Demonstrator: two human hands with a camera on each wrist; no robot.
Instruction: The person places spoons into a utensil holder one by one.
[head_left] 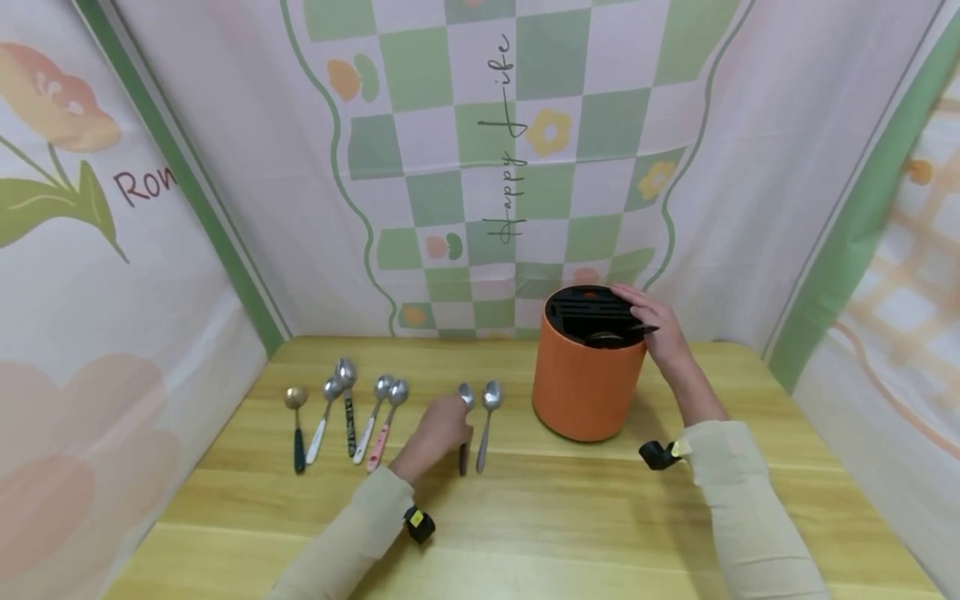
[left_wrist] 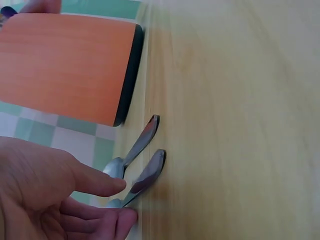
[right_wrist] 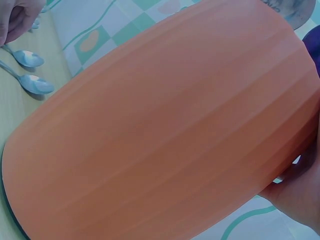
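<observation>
My left hand [head_left: 442, 427] is at a metal spoon [left_wrist: 147, 175] lying on the table, thumb and fingertips on either side of its neck. A second metal spoon [head_left: 490, 400] lies parallel, just to the right. On the right stands an upright orange utensil holder [head_left: 585, 383] with a black slotted top [head_left: 588, 308]. My right hand [head_left: 663, 333] grips its upper rim from the right side; part of that hand is hidden behind the holder in the right wrist view. A dark utensil tip [head_left: 647, 330] pokes out over the rim by the hand.
Left of my left hand, several spoons lie in a row: a dark-handled one [head_left: 299, 433], a white-handled one [head_left: 317, 437], a black-patterned one [head_left: 350, 421] and a pink-handled one [head_left: 381, 442] among them. A printed curtain [head_left: 510, 192] hangs behind the wooden table [head_left: 540, 525].
</observation>
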